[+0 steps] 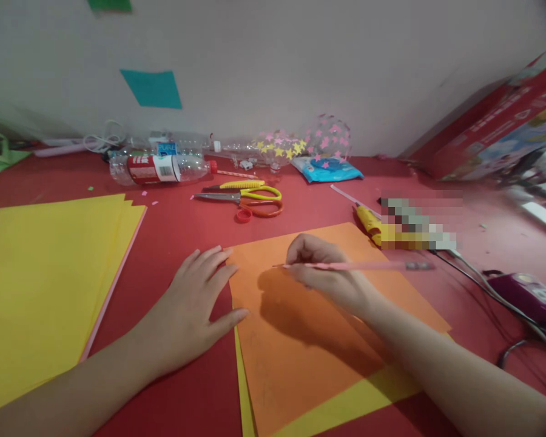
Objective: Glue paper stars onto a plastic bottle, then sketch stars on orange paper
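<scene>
An orange sheet of paper point(291, 364) lies in front of me, with a yellow sheet point(355, 403) showing from under its lower edges. My left hand point(204, 297) is open and flat, its fingertips on the left edge of the orange paper. Above the sheet, my right hand point(323, 267) pinches a pink pencil point(359, 266) close to its sharpened end. The pencil lies nearly level, its tip pointing left and its other end out to the right. Whether the tip touches the paper I cannot tell. Below the hand falls a dark shadow.
Yellow paper sheets point(40, 291) are stacked at left. Behind the orange paper lie scissors point(255, 199), a yellow cutter point(241, 184), a red ring point(244, 215) and a plastic bottle point(159, 170). A yellow glue gun point(370, 226), cables and a purple device point(528, 297) are at right.
</scene>
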Tool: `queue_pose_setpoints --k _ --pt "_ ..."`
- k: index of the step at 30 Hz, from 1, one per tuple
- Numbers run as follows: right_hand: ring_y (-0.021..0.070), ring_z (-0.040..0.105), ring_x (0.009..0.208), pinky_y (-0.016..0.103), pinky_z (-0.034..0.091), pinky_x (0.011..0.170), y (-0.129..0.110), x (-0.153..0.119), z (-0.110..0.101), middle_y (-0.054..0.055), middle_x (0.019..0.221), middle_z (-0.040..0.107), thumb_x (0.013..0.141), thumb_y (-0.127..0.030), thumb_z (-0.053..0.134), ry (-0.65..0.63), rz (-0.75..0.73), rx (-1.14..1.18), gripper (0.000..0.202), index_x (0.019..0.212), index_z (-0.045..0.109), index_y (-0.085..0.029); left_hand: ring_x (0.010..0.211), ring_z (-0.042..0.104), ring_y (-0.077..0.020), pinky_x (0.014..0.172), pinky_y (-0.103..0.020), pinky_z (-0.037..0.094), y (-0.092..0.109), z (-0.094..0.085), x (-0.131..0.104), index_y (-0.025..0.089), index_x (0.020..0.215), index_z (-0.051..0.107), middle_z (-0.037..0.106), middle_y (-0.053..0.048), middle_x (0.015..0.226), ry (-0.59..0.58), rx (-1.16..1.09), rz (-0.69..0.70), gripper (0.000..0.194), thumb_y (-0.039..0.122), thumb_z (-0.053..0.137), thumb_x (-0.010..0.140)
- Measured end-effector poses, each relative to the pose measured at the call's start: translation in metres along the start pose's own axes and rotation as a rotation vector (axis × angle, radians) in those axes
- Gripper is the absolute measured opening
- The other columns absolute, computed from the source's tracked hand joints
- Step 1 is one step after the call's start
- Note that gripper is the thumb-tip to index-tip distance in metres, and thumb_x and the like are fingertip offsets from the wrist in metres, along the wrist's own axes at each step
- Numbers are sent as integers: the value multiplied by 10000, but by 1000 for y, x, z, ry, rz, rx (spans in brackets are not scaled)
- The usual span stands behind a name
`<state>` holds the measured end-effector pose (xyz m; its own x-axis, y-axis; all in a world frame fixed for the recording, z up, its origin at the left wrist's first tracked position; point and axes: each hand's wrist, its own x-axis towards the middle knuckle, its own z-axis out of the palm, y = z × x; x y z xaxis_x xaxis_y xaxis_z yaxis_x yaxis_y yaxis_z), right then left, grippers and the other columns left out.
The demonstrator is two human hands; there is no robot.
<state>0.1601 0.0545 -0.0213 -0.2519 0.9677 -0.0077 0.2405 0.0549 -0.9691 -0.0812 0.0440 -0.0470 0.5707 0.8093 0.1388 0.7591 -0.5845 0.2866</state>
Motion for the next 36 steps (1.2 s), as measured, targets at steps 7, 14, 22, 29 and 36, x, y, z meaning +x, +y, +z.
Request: queue_pose_setpoints --k 7,14,22,29,36 --pt "75 380 516 203 276 471 13 3 17 -53 585 490 679 -151 522 -107 -78 -78 40 678 500 -184 1399 291 -396 1102 -630 285 0 2 -4 143 1375 468 363 -189 1509 -3 -4 1 657 590 438 894" --pt "72 367 506 196 274 461 17 4 17 -59 565 479 679 -115 512 -110 -139 -138 90 651 473 -192 1397 299 -390 1109 -644 262 -1 3 -2 169 1372 495 388 -171 1502 -36 12 7 640 587 450 890" --pt "67 354 497 190 257 443 18 5 12 -68 562 464 694 -96 527 -167 -134 -168 118 657 475 -195 1388 315 -387 1112 -633 263 -1 3 -3 177 1372 499 397 -158 1499 -32 1 15 628 576 463 888" --pt "71 357 499 196 253 452 19 6 16 -66 548 466 680 -109 516 -96 -132 -188 106 644 468 -197 1387 320 -378 1121 -619 252 -1 2 -2 177 1368 502 406 -158 1492 -31 -9 7 632 584 463 886" --pt "86 382 502 204 272 460 15 7 22 -52 542 464 692 -178 510 4 -69 -231 88 633 449 -202 1386 321 -374 1117 -607 271 0 1 -1 196 1361 508 414 -145 1489 -35 -5 -6 621 590 462 883"
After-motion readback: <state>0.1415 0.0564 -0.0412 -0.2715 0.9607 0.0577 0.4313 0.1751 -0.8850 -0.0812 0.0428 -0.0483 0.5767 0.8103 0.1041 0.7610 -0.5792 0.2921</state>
